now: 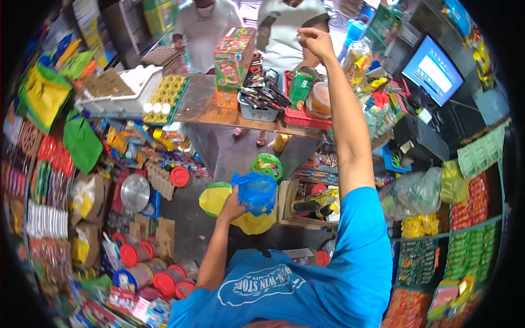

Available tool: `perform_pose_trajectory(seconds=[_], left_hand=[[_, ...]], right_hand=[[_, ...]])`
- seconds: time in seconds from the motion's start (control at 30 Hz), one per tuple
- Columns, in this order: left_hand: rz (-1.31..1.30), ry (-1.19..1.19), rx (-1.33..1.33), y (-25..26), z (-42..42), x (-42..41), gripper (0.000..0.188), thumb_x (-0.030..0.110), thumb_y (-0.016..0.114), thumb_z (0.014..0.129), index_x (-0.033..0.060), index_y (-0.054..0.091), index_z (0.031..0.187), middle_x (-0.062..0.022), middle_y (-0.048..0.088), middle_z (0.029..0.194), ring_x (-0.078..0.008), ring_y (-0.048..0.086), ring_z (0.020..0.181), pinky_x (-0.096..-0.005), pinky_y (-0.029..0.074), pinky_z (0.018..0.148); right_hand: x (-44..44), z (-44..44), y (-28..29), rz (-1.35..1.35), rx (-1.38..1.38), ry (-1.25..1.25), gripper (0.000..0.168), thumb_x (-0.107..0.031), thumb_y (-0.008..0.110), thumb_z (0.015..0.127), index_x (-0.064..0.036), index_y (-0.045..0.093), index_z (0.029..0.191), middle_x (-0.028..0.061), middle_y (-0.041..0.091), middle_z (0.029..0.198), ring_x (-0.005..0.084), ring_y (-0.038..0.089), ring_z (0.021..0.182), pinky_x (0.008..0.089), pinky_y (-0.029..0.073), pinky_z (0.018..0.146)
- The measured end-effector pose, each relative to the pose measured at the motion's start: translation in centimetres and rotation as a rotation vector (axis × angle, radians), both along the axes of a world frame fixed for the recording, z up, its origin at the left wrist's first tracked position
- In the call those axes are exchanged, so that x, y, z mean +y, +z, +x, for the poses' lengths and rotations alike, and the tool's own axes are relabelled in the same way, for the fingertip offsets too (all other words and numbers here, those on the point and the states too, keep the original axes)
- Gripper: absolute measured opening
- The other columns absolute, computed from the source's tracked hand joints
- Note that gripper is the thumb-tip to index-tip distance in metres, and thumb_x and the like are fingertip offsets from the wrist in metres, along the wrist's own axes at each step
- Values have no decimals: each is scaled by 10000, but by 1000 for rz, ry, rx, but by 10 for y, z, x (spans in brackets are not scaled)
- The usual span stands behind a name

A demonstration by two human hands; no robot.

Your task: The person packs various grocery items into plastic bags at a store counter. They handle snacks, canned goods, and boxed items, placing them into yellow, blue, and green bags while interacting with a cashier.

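My left hand point(233, 207) grips a blue plastic bag point(256, 192) low in front of my body. Beneath the bag spreads yellow material point(254, 223), with a yellow piece edged in green point(215, 199) to the left. My right hand point(318, 43) is stretched out over the far side of the wooden counter point(197, 102), its fingers curled together; whether it holds something small is unclear. Under that forearm, a red basket point(305, 119) holds a lidded plastic tub point(321, 96) and a green box point(301, 88). A grey bin of dark sachets point(262, 100) stands beside it.
Two people in white shirts point(211, 35) stand across the counter. An egg tray point(168, 96) sits at its left end, near a colourful box point(233, 59). Red-lidded jars point(137, 254) crowd the lower left. A lit monitor point(432, 69) and shelves of sachets point(469, 252) line the right.
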State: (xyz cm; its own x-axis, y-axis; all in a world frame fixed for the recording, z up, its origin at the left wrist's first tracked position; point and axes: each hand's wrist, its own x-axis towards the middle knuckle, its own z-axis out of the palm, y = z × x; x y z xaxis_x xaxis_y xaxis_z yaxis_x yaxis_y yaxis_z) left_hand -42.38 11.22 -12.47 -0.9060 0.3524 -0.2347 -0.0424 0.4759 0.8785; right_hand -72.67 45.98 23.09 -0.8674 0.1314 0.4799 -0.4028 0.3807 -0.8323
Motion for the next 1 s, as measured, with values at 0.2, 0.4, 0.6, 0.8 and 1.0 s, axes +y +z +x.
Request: perform_pose_trajectory(seconds=[0.2, 0.4, 0.6, 0.8, 1.0], left_hand=[[207, 206, 195, -19, -45, -6, 731, -11, 639, 782, -35, 261, 1406, -234, 515, 1270, -300, 513, 1195, -377, 408, 990], [224, 342, 379, -12, -69, -11, 533, 17, 636, 783, -40, 454, 1281, -248, 611, 1094, -348, 614, 1027, -392, 472, 891], [151, 352, 401, 9, -89, -21, 443, 14, 597, 772, 12, 548, 1213, -255, 625, 1005, -366, 626, 920, -414, 487, 816], [-29, 247, 341, 68, -91, -20, 500, 26, 610, 745, 20, 527, 1238, -265, 601, 979, -390, 600, 904, -431, 473, 809], [-47, 138, 191, 98, -83, -12, 687, -17, 662, 743, 5, 382, 1370, -254, 529, 1217, -321, 533, 1147, -371, 410, 964]], right_hand=[[15, -18, -24, 36, -55, -193, 270, -91, 713, 794, -27, 698, 1056, 43, 698, 840, 91, 621, 713, 236, 503, 665], [22, -31, -27, 270, -47, -320, 297, -142, 710, 779, -66, 703, 1066, 73, 708, 840, 139, 644, 726, 280, 515, 706], [25, -60, -13, 383, 133, -342, 242, -185, 704, 766, -67, 698, 976, 103, 705, 883, 188, 661, 834, 313, 518, 751], [13, -82, -1, 500, 25, -273, 186, -188, 704, 800, -48, 696, 923, 63, 699, 809, 118, 642, 752, 275, 502, 693], [31, -107, -30, 685, -81, -178, 306, -330, 678, 735, -37, 684, 823, 131, 644, 718, 235, 615, 680, 383, 470, 620]])
